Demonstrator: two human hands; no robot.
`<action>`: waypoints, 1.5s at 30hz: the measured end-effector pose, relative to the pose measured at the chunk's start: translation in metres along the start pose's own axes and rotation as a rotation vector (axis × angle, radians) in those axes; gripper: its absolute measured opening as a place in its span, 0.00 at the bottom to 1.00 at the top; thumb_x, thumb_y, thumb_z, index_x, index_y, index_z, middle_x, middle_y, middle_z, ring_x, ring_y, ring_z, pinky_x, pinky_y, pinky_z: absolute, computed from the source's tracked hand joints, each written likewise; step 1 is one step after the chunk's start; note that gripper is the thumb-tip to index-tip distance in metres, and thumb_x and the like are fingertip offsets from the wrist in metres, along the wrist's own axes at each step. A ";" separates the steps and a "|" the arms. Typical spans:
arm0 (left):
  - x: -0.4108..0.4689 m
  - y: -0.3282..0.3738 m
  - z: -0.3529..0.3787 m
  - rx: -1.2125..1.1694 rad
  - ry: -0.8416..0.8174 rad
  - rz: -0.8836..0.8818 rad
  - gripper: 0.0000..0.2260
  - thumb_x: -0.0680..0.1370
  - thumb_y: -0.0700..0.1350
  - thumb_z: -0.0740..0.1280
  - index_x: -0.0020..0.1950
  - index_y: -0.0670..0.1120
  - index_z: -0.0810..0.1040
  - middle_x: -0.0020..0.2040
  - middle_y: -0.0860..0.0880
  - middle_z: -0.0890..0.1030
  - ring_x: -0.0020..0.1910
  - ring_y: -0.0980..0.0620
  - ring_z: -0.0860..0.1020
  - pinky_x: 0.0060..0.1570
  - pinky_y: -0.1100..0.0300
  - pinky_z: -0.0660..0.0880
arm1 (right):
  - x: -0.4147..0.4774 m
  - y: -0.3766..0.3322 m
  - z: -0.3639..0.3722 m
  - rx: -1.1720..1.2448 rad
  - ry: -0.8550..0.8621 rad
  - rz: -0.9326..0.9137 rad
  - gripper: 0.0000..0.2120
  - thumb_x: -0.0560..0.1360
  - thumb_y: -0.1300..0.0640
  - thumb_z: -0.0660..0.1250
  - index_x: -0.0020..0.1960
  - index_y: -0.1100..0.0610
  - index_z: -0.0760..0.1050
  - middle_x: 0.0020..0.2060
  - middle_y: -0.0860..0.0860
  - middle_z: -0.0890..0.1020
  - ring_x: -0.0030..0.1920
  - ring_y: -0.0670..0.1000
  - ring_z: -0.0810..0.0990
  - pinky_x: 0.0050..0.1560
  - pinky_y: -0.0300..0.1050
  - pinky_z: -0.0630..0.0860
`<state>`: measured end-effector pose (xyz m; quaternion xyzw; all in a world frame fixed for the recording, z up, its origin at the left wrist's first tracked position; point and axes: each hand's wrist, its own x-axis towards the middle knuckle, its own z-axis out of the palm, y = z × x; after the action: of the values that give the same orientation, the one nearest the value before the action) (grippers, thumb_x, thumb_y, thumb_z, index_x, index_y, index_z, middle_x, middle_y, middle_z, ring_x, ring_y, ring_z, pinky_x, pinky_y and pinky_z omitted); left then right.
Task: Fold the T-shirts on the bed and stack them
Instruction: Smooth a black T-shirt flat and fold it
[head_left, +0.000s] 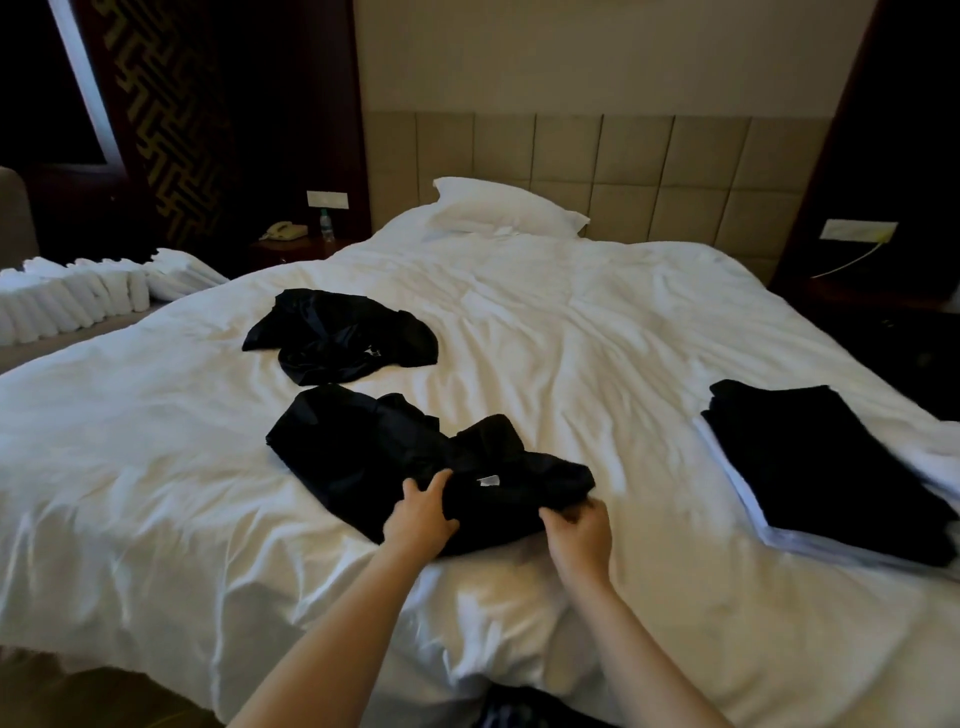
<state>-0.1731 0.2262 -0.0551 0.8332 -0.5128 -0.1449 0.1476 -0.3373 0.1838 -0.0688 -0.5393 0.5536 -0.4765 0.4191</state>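
Observation:
A crumpled black T-shirt (363, 447) lies on the white bed (597, 332) just in front of me, a small white label showing near its collar. My left hand (421, 512) grips its near edge with curled fingers. My right hand (579, 527) pinches the same edge a little to the right. A second crumpled black T-shirt (337, 338) lies farther back on the bed. On the right side sits a stack of folded shirts (821, 467), black on top with white layers beneath.
A white pillow (498, 208) leans by the padded headboard. Rolled white towels (72, 296) are piled beyond the bed's left side. A nightstand at the back left carries a phone (283, 231) and a water bottle (326, 226).

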 end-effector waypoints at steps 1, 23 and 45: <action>-0.002 0.001 -0.002 0.107 -0.012 -0.009 0.28 0.79 0.48 0.62 0.75 0.56 0.54 0.66 0.42 0.63 0.60 0.42 0.73 0.49 0.53 0.73 | -0.003 -0.007 -0.004 -0.019 0.010 -0.061 0.13 0.70 0.60 0.72 0.49 0.66 0.74 0.43 0.48 0.77 0.42 0.46 0.76 0.38 0.33 0.66; -0.024 0.070 0.040 0.546 -0.009 0.337 0.24 0.80 0.50 0.60 0.74 0.48 0.58 0.70 0.46 0.66 0.69 0.43 0.64 0.67 0.51 0.61 | -0.002 0.008 -0.150 -0.757 0.161 0.122 0.26 0.72 0.57 0.70 0.64 0.63 0.63 0.63 0.60 0.68 0.63 0.61 0.70 0.56 0.50 0.71; -0.018 0.094 -0.084 -0.578 0.205 0.407 0.07 0.82 0.46 0.57 0.56 0.45 0.70 0.49 0.48 0.75 0.42 0.53 0.73 0.36 0.62 0.68 | 0.039 -0.051 -0.177 0.196 0.116 -0.062 0.15 0.66 0.48 0.72 0.35 0.60 0.75 0.39 0.64 0.79 0.48 0.65 0.79 0.44 0.51 0.70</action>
<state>-0.2246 0.2104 0.0603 0.6480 -0.5885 -0.1670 0.4536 -0.5028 0.1601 0.0170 -0.4839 0.5108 -0.5716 0.4221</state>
